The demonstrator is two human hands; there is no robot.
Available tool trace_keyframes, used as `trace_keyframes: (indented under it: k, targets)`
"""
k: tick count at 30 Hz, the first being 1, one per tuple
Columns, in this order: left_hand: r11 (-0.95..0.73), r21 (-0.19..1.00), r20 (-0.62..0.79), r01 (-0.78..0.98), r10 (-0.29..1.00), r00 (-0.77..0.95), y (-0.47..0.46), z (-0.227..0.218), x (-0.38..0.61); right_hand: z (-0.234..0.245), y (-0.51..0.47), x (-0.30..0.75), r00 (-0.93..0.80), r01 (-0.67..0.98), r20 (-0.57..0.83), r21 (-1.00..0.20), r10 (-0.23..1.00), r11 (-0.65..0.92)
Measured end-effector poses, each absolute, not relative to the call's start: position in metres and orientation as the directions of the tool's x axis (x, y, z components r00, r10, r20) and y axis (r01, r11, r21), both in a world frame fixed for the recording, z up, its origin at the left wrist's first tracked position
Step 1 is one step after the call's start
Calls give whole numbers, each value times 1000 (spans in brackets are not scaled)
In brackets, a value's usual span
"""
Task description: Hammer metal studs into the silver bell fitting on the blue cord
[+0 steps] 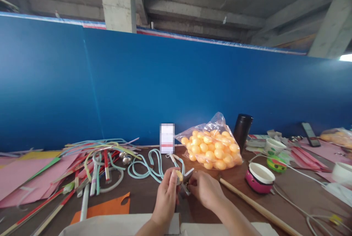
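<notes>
Near the front of the brown table, my left hand (167,189) is closed on a small round yellowish piece (179,176), its thumb on top. To the right of it, my right hand (206,189) is closed too, fingertips pinched together close to the left hand. What lies in that pinch is too small and too covered to make out. Just beyond both hands runs a pale blue cord (144,172) in loose loops. Behind the cord stands a white card with a red band (167,139), its face blurred out. A clear bag of orange balls (211,150) rests behind my right hand.
A wooden stick (255,205) slants along the right, near a magenta-wrapped paper cup (260,179). A black bottle (242,129) stands behind. Left are tangled tubes (95,170), silver balls (127,159), pink paper (22,177) and orange paper (106,206). A blue partition (165,82) backs the table.
</notes>
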State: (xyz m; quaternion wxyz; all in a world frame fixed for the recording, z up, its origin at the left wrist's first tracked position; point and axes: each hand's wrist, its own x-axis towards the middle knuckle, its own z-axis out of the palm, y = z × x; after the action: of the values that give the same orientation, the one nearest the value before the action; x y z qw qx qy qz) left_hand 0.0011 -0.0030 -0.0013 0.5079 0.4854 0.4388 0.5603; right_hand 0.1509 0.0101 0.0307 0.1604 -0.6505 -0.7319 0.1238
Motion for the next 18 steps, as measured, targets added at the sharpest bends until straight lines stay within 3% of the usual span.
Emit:
trace_keyframes:
  k: [18]
  targets:
    - [-115, 981, 115, -154, 993, -8, -3, 0, 1, 31, 7, 151, -159, 962, 195, -192, 968, 196]
